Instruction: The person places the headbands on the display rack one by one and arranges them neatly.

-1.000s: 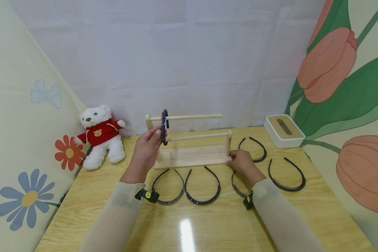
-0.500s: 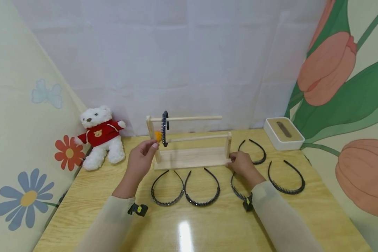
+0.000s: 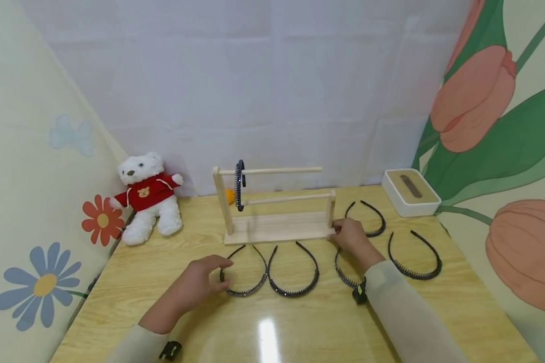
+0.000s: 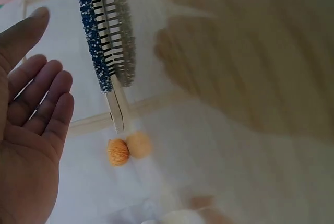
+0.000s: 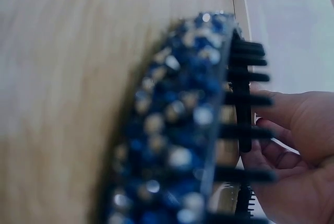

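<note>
The right hand (image 3: 351, 238) is pinching the rack's base (image 3: 277, 228). The left hand (image 3: 195, 287) is hovering, thumb spread from fingers, a headband (image 3: 244, 294) lying at its fingertips. Just beyond, a second headband (image 3: 295, 294) is lying right beside the first; on lifting, snagging teeth could be dragging both.

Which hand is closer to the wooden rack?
Right. The right hand is at the wooden rack's right end; the left hand is apart from it, beside the leftmost headband.
</note>
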Demonstrator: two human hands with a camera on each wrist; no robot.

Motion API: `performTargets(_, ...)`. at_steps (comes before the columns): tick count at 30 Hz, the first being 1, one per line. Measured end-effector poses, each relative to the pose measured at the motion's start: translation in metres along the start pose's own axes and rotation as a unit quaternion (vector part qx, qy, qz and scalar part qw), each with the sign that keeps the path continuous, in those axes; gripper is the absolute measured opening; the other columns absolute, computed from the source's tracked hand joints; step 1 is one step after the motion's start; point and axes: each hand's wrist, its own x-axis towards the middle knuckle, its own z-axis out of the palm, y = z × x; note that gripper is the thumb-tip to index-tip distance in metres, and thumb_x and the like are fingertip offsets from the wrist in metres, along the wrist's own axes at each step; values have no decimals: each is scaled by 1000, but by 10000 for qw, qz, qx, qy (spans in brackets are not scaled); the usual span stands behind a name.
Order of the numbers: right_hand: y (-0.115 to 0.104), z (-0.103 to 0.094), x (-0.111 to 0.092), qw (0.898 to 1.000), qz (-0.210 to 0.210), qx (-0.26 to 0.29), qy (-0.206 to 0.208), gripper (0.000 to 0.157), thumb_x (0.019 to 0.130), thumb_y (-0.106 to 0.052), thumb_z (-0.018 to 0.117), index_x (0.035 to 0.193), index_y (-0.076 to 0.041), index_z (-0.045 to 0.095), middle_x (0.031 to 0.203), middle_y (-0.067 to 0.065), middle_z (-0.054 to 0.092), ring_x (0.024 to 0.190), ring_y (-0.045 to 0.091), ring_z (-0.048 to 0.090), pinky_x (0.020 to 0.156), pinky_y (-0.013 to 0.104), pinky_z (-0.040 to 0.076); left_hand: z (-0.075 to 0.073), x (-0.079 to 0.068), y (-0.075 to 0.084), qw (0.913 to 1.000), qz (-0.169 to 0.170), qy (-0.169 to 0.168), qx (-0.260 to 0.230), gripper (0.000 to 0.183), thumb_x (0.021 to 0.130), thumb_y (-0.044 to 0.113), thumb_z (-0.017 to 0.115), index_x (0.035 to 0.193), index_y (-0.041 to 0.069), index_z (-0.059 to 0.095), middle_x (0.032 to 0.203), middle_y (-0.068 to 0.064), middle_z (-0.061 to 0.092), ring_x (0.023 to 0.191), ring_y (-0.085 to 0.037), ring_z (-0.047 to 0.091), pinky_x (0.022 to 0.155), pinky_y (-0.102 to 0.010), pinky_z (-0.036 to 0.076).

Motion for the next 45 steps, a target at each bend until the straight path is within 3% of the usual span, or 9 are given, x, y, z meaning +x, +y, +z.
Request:
performTargets(7, 2, -2, 1, 10000, -81, -36, 31, 38, 97, -14, 83, 131, 1, 77, 114, 17, 79, 103, 30, 71, 95, 46, 61, -1, 1, -2, 9909, 653, -709, 942, 41, 86, 20, 94, 123, 8, 80, 125, -5, 78, 123, -33, 71, 105, -53, 59)
performTargets(13, 1, -2, 0, 10000, 52, 72, -22, 41, 98, -14, 83, 134, 2, 74, 118, 19, 79, 108, 32, 72, 100, 47, 61, 0, 5, -2, 9830, 1075, -766, 1278, 34, 86, 14, 94, 117, 10, 82, 116, 1, 79, 111, -23, 73, 97, -45, 62)
performTargets(21, 3, -3, 0, 10000, -76, 17, -3, 40, 97, -14, 83, 133, 2, 75, 116, 18, 80, 104, 31, 73, 96, 46, 62, 0, 7, 1, 9815, 1179, -956, 1171, 32, 85, 5, 92, 115, 11, 84, 112, 0, 80, 107, -22, 74, 93, -43, 63)
performTargets(29, 2, -3, 1, 10000, -76, -13, 28, 42, 97, -14, 84, 135, 1, 74, 117, 18, 80, 105, 31, 73, 96, 46, 62, -3, 6, -9, 9750, 1678, -781, 1227, 21, 85, -2, 89, 93, 16, 86, 93, 8, 78, 91, -12, 71, 82, -33, 62)
performTargets(33, 1, -1, 0, 9999, -104, -66, 4, 40, 96, -15, 84, 132, 1, 77, 113, 17, 80, 101, 30, 71, 94, 45, 61, -8, -1, -9, 9747, 1662, -902, 1190, 20, 85, -1, 88, 92, 17, 85, 92, 10, 77, 89, -9, 70, 80, -32, 61)
performTargets(37, 1, 0, -2, 10000, -70, -25, -12, 39, 95, -14, 85, 131, 0, 77, 112, 16, 80, 100, 29, 71, 94, 45, 61, -25, -8, -4, 9851, 1121, -1136, 645, 15, 94, 7, 84, 100, 21, 83, 98, 12, 75, 94, -5, 69, 83, -34, 61)
performTargets(41, 1, 0, -2, 10000, -31, 54, -1, 41, 96, -13, 84, 133, 2, 75, 115, 18, 80, 104, 30, 72, 97, 46, 62, -51, -12, -1, 9927, 467, -1013, -468, 7, 105, 16, 75, 110, 16, 79, 106, 5, 76, 100, -3, 69, 87, -33, 62)
performTargets(43, 1, -1, -2, 10000, -49, 46, 0, 42, 96, -13, 84, 134, 2, 75, 117, 19, 79, 105, 31, 73, 98, 47, 62, -62, -14, 0, 9887, 194, -819, -1242, 12, 108, 16, 69, 114, 8, 77, 106, -3, 76, 99, -5, 70, 87, -31, 62)
performTargets(45, 1, -1, -2, 10000, -90, 6, -15, 42, 96, -13, 84, 134, 2, 75, 117, 19, 79, 105, 32, 72, 98, 47, 62, -68, -16, 0, 9775, -155, -584, -2019, 19, 112, 15, 64, 118, 0, 73, 106, -8, 76, 97, -8, 71, 87, -28, 61)
